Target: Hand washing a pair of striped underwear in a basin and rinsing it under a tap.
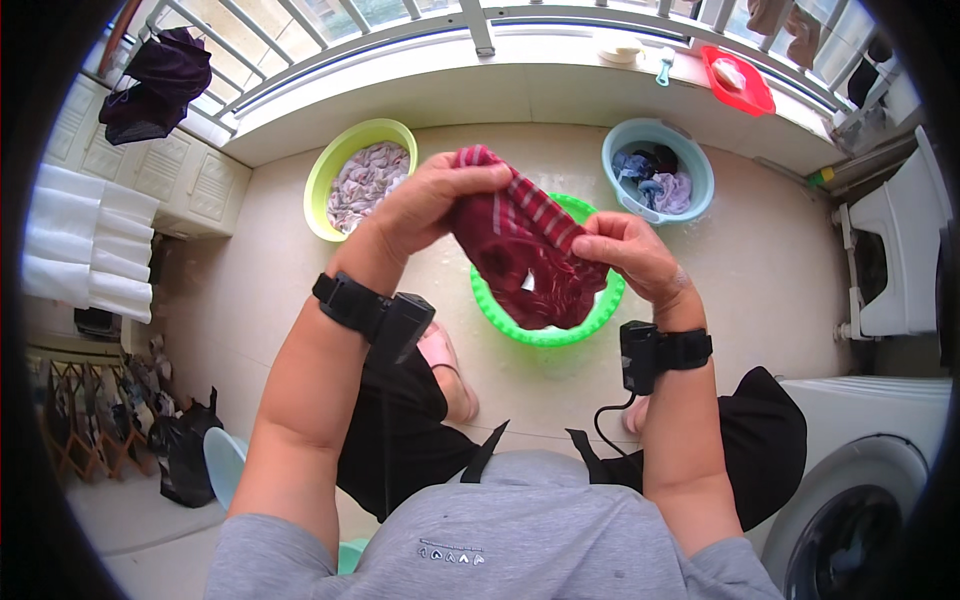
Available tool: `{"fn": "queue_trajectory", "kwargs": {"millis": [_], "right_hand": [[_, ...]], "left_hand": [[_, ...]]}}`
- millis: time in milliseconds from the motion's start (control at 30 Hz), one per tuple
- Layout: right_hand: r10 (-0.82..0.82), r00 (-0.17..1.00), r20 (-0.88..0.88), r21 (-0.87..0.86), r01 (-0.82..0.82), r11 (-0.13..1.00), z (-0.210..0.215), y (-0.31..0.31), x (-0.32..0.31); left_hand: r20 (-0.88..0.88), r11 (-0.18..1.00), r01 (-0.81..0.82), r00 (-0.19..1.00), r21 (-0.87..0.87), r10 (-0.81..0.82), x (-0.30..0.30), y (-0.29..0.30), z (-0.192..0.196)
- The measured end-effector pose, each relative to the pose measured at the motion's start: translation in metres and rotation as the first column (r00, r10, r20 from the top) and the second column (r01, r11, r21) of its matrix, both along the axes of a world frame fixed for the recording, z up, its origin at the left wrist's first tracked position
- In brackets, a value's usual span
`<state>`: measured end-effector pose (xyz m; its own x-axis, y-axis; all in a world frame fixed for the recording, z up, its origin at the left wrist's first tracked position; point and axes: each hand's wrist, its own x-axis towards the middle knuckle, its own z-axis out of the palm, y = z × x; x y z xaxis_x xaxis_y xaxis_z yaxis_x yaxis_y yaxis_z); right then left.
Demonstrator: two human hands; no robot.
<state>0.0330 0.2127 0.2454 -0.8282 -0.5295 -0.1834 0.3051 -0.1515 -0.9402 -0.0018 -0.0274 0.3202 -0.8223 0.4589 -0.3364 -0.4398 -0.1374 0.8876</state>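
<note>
Two hands, left hand (pixel 430 205) and right hand (pixel 630 255), fingers pinching one red striped garment (pixel 520 250), three basins below

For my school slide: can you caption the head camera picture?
Both hands hold a dark red striped garment above a bright green basin, between two other laundry basins.

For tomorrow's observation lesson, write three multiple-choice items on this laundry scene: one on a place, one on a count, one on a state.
1. Where is the bright green basin?
A. On the sill
B. On the floor below the hands
C. On the washing machine

2. How many basins with laundry stand on the floor?
A. One
B. Two
C. Three

3. How is the dark red striped cloth held?
A. By both hands
B. By one hand
C. Lying loose

Answers:
1 B, it sits under the cloth.
2 C, with the yellow-green basin and blue basin.
3 A, left hand and right hand pinch it.
</note>
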Motion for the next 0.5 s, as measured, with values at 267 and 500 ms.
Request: {"fn": "queue_trajectory", "kwargs": {"millis": [267,500], "right_hand": [[-0.282,0.951,0.125,-0.529,0.304,0.792,-0.018,0.015,-0.005],[-0.598,0.801,0.005,-0.316,0.569,0.759,-0.012,-0.009,-0.015]], "left_hand": [[0.059,0.996,-0.089,0.994,0.019,0.088,-0.01,-0.021,0.01],[-0.018,0.921,0.062,0.997,-0.384,-0.075,-0.008,-0.018,-0.007]]}}
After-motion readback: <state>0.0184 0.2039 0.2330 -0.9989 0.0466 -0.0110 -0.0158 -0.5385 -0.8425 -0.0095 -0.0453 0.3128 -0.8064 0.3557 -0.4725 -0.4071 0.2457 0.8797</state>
